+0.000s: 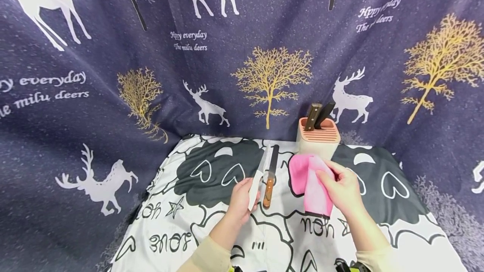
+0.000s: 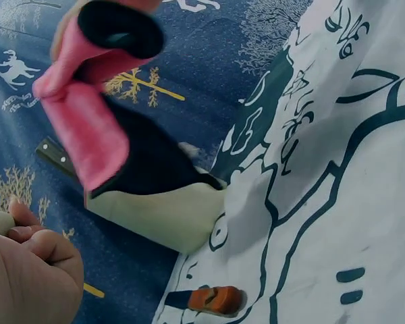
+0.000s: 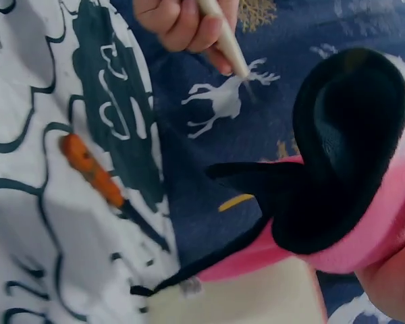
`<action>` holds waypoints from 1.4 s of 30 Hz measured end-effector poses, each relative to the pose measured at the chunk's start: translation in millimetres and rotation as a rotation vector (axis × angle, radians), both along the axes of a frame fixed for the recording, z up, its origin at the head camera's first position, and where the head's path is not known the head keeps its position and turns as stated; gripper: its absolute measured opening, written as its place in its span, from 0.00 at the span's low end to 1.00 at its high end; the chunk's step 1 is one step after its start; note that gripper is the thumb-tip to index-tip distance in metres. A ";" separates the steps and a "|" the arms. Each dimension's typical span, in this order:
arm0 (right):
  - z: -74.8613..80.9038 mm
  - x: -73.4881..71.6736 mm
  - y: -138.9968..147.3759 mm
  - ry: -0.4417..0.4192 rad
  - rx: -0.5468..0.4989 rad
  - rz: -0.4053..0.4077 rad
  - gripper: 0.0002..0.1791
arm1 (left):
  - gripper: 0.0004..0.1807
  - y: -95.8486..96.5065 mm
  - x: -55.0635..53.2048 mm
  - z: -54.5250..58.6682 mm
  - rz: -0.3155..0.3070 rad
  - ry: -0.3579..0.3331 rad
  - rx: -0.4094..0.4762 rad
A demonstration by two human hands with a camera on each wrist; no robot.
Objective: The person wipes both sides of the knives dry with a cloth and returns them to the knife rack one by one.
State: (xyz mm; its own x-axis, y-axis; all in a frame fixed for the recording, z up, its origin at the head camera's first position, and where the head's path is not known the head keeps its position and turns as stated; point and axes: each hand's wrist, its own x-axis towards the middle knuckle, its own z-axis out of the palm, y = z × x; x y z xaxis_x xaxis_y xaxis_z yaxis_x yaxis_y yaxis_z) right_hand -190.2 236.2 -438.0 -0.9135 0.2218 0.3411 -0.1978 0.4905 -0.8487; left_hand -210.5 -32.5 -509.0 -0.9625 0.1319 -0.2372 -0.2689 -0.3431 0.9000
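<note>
In my left hand (image 1: 240, 198) I grip a knife by its white handle (image 1: 255, 188), its blade pointing up and away from me. My right hand (image 1: 345, 188) pinches a pink cloth (image 1: 317, 192) with a black edge, which hangs down in folds; the right wrist view shows its dark underside (image 3: 351, 148). Between the hands a second knife lies on the bedding-like cover, with a wooden handle (image 1: 269, 192) and dark blade. Behind the cloth stands a cream knife block (image 1: 319, 148) with a pink slotted top, holding two dark-handled knives (image 1: 313, 116).
A white cover (image 1: 211, 238) with black line drawings and dark cloud shapes spreads over the work surface. A navy curtain (image 1: 227, 66) with deer and trees rises right behind the knife block and along both sides.
</note>
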 end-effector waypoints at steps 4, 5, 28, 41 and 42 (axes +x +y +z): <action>10.6 -8.4 -19.0 0.140 0.080 0.013 0.18 | 0.15 7.5 4.5 0.9 -0.021 0.013 0.010; 11.2 -10.4 -25.1 0.203 0.115 0.036 0.18 | 0.15 9.9 6.2 1.9 -0.038 0.019 0.019; -36.2 -20.8 -76.7 0.522 0.604 0.422 0.21 | 0.15 28.7 25.3 0.1 -0.159 0.114 0.050; -27.8 -45.2 -51.4 0.504 0.590 0.355 0.21 | 0.24 26.7 34.5 5.0 -0.237 0.124 -0.006; -26.9 -46.1 -49.0 0.490 0.598 0.348 0.21 | 0.24 26.7 35.6 4.8 -0.245 0.129 -0.010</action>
